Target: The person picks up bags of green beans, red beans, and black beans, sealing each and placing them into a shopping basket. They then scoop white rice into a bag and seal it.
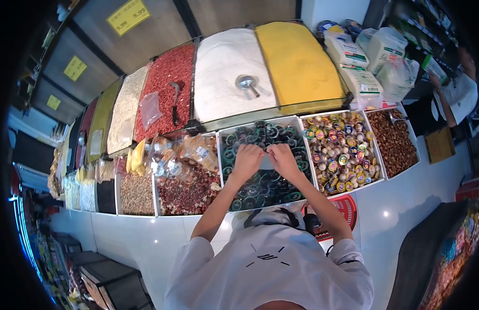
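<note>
My left hand (247, 159) and my right hand (283, 159) are close together, fingers curled in, over a white-walled bin of dark green sealed cups (252, 188). A pale, see-through piece of plastic, apparently a clear plastic bag (267, 163), shows between the hands, and both seem to pinch its edge. How far it hangs down is hard to see against the cups. To the right of my right hand is a bin of small round packaged sweets (342, 155). Left of my left hand lies a bin of mixed dark red and pale beans (190, 191).
Behind are sloped bins of white grain (229, 67) with a metal scoop (246, 83), yellow grain (299, 62) and red peanuts (169, 67). White packed bags (360, 77) are stacked at right, near another person (456, 98). A red basket (343, 213) sits on the floor.
</note>
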### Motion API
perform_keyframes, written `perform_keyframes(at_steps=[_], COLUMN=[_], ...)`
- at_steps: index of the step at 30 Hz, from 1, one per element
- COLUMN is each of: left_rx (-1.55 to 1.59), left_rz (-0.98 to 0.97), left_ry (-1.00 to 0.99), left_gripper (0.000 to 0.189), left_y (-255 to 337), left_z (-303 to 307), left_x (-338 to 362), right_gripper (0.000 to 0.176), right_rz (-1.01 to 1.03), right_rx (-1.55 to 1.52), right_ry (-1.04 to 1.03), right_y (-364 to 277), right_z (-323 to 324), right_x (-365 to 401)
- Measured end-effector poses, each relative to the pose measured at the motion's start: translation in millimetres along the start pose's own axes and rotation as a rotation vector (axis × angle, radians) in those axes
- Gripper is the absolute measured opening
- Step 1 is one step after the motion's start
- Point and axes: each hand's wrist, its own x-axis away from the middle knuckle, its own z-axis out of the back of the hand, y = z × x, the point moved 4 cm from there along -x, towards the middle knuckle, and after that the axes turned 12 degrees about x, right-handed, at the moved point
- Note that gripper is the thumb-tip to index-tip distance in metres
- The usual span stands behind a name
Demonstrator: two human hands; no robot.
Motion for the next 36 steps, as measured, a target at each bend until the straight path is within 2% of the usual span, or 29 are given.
perform_keyframes(at_steps=[3,14,18,24,27,30,36], left_rx=[-0.062,-0.065,0.048,-0.042,-0.006,-0.020,-0.047], left_rz=[-0.035,-0.023,0.054,0.004,0.085,0.064,0.086], left_ry=[0.022,0.028,0.016,-0.036,0.000,-0.007,-0.007], left_gripper=[0.005,0.004,0.006,0.004,0.004,0.004,0.003], left_y=[-1.2,-3.5,-5.2,-5.7,-10.8,-11.0,-13.8], left_z=[-10.1,-9.8,0.0,-3.0,5.4,-4.6,8.7], left_x=[4.4,5.6,2.8,-0.5,-2.7,1.4,0.4], right_gripper=[0.024,0.020,0.020,0.022,0.023,0.023,0.024], right_rz=[0.065,-0.017,-0.024,0.014,-0.091,-0.096,-0.070], right_rx=[-0.031,-0.136,-0.149,-0.172,-0.183,-0.275,-0.263], right_ry=[0.006,-0.051,-0.032,0.008,-0.021,0.007,0.017], right_y=[-8.7,-4.3,-1.8,-4.4,3.7,6.3,6.0], right_z=[0.9,-7.3,-7.4,-4.2,-9.3,-18.6,-25.4], right_x=[-5.6,-3.1,-2.3,-2.4,-2.4,-4.3,-6.1])
